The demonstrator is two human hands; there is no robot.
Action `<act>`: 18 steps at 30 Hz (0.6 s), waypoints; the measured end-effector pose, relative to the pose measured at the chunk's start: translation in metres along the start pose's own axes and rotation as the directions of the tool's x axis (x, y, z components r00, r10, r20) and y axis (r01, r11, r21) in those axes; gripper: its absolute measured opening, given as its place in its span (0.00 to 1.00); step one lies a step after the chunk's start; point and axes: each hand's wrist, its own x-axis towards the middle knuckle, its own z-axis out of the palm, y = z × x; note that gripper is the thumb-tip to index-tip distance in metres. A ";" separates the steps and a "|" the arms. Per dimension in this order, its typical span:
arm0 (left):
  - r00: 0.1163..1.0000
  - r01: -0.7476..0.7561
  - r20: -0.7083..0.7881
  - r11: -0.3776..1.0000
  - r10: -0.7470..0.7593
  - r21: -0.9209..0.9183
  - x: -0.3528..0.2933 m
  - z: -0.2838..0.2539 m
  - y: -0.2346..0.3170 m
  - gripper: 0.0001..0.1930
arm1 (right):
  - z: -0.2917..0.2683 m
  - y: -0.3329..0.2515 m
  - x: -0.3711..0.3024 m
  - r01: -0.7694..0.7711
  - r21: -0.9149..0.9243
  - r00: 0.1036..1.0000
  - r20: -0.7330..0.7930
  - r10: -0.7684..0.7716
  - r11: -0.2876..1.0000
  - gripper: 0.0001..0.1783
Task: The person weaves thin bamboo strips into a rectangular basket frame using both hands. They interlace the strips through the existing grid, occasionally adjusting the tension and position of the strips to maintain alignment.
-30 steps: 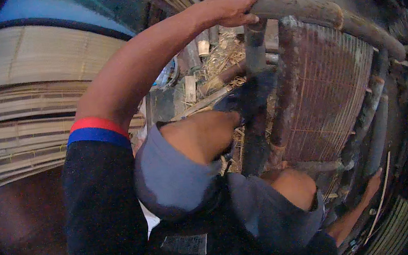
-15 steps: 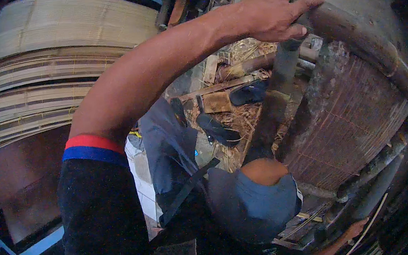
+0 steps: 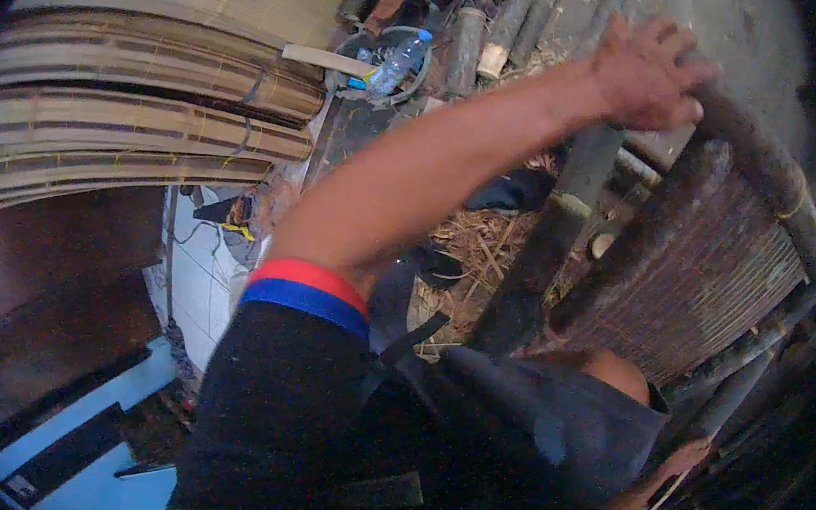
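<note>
My left arm (image 3: 459,169), in a black sleeve with a red and blue cuff, reaches across the view. At its end my left hand (image 3: 649,76) is open, fingers spread and blurred, by the upper end of a thick bamboo pole (image 3: 763,149). Nothing shows in its grasp. That pole borders a brown slatted bamboo panel (image 3: 682,274). Low at the right, my right hand (image 3: 676,468) lies beside dark poles, its fingers too dark to make out. A thin pale strip (image 3: 658,504) runs along it; whether the hand grips the strip I cannot tell.
Rolled bamboo blinds (image 3: 128,95) are stacked at the left. A bucket (image 3: 379,92) with a plastic bottle (image 3: 403,62) stands at the back. Shavings (image 3: 489,256) litter the floor around a broad dark bamboo post (image 3: 552,239). More bamboo poles (image 3: 504,32) lie at the far side.
My left hand has shifted right and downward in the view, with its fingers still spread. The view has swung left, bringing in the bucket and more of the blinds. My knee appears lower and further right.
</note>
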 end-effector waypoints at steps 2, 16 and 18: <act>0.992 0.018 -0.128 0.997 -0.008 0.075 -0.018 -0.005 0.034 0.28 | 0.004 -0.044 0.027 0.103 0.146 0.994 -0.061 -0.095 0.984 0.26; 0.042 0.889 -0.169 0.114 -0.985 -0.444 -0.465 0.045 -0.033 0.11 | -0.030 -0.527 0.184 0.889 0.223 0.427 -0.087 -0.900 0.400 0.28; -0.305 0.862 0.065 -0.304 -0.950 -0.406 -0.456 0.012 -0.059 0.15 | -0.009 -0.517 0.200 0.815 0.278 0.505 0.088 -0.859 0.508 0.29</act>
